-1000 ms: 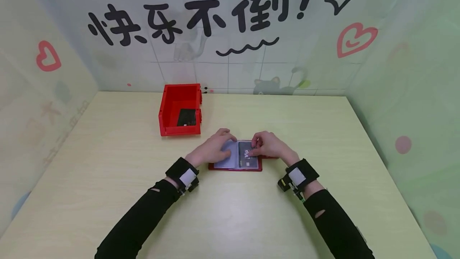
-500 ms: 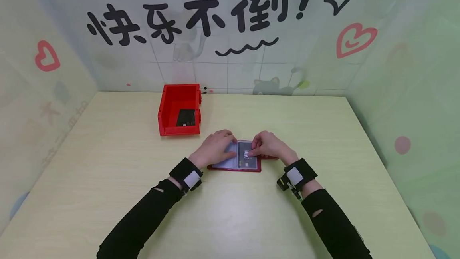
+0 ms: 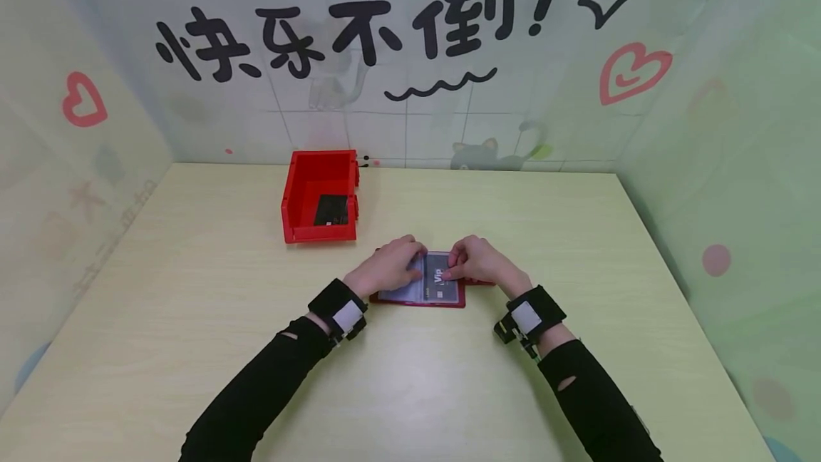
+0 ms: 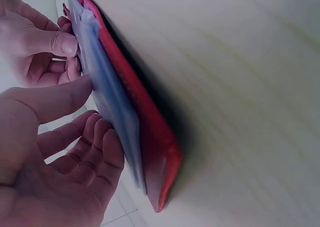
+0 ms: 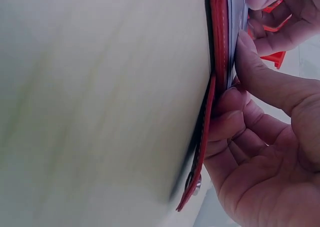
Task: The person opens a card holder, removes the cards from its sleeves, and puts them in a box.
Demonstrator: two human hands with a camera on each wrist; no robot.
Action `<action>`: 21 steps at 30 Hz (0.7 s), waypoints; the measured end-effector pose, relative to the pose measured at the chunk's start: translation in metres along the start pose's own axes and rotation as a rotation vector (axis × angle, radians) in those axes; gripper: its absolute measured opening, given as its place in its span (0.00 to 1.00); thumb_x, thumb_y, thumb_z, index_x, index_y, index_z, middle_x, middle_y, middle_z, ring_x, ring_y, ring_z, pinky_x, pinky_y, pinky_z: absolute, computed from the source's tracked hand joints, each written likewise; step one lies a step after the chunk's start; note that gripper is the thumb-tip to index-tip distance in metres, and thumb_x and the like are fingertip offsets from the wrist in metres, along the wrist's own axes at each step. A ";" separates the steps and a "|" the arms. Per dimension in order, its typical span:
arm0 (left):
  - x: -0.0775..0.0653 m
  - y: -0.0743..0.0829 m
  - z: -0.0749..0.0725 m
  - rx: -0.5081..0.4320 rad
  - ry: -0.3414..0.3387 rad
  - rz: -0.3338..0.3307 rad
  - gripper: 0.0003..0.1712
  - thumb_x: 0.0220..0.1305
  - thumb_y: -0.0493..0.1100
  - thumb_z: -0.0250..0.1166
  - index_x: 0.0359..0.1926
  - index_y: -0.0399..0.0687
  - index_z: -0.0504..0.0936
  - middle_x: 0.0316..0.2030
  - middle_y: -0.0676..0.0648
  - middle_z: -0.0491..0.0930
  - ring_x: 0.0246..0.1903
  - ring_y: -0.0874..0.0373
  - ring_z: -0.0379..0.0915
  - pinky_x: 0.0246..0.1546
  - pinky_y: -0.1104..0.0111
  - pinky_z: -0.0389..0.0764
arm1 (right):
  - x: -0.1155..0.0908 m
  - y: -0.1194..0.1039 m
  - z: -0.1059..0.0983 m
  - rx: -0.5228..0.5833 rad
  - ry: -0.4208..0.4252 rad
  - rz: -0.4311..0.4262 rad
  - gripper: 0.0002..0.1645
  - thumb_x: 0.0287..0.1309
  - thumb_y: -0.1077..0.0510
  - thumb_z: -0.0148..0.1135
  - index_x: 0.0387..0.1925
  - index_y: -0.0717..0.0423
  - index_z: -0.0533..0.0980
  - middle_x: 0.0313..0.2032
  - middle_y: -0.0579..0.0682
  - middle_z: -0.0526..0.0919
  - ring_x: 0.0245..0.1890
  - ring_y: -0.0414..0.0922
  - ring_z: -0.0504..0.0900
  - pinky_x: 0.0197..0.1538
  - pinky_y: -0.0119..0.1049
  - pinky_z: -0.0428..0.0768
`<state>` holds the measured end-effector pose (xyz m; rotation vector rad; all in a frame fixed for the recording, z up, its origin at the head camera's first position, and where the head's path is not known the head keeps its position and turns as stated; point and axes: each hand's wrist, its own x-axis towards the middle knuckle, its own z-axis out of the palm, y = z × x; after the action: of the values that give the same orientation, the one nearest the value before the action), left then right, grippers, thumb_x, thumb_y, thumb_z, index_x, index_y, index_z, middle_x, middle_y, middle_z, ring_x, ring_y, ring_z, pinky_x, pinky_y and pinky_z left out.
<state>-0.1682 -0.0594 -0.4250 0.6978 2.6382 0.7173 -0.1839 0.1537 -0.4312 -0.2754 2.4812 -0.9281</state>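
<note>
A red card holder [image 3: 457, 303] lies open on the table with its clear plastic sleeves [image 4: 117, 102] showing. Under the right-hand sleeve sits a dark grey card [image 3: 433, 289] marked "Vip". My left hand [image 3: 391, 266] rests on the left sleeves, its thumb on the plastic and its fingers at the edge. At the other side, my right hand [image 3: 477, 261] pinches the holder's right edge, thumb on top and index finger curled below. The red strap [image 5: 202, 147] with its metal snap sticks out past the right fingers. The left hand hides part of the left page.
Behind and left of the holder stands a red plastic bin [image 3: 321, 234] with black cards [image 3: 331, 209] in it. The pale wooden table [image 3: 398, 391] runs back to a printed backdrop [image 3: 410, 127], with further printed panels at both sides.
My left hand has shifted slightly right across the sleeves, towards the middle of the holder. The right hand keeps its place at the right edge.
</note>
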 end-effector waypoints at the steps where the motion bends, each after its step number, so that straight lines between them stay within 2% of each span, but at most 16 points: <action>1: 0.001 0.000 0.000 -0.007 0.001 -0.001 0.25 0.67 0.42 0.67 0.62 0.39 0.76 0.51 0.42 0.77 0.48 0.51 0.71 0.56 0.59 0.77 | -0.001 0.000 0.000 -0.001 0.000 -0.002 0.14 0.55 0.56 0.75 0.34 0.59 0.78 0.27 0.49 0.78 0.30 0.43 0.76 0.33 0.31 0.72; 10: 0.006 0.001 0.002 -0.047 0.022 -0.024 0.23 0.67 0.44 0.67 0.59 0.40 0.78 0.45 0.43 0.78 0.44 0.53 0.71 0.48 0.63 0.74 | -0.003 -0.001 0.000 0.009 -0.008 -0.003 0.14 0.56 0.56 0.74 0.35 0.59 0.78 0.27 0.50 0.76 0.30 0.44 0.75 0.32 0.30 0.71; 21: 0.008 0.000 0.000 -0.098 0.006 -0.035 0.23 0.67 0.43 0.67 0.60 0.39 0.78 0.46 0.43 0.78 0.46 0.52 0.71 0.49 0.63 0.74 | -0.001 0.000 0.000 0.022 -0.008 -0.011 0.14 0.56 0.57 0.74 0.35 0.60 0.78 0.26 0.49 0.77 0.28 0.42 0.75 0.30 0.30 0.72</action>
<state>-0.1747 -0.0554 -0.4266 0.6210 2.5940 0.8336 -0.1828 0.1546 -0.4309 -0.2848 2.4633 -0.9561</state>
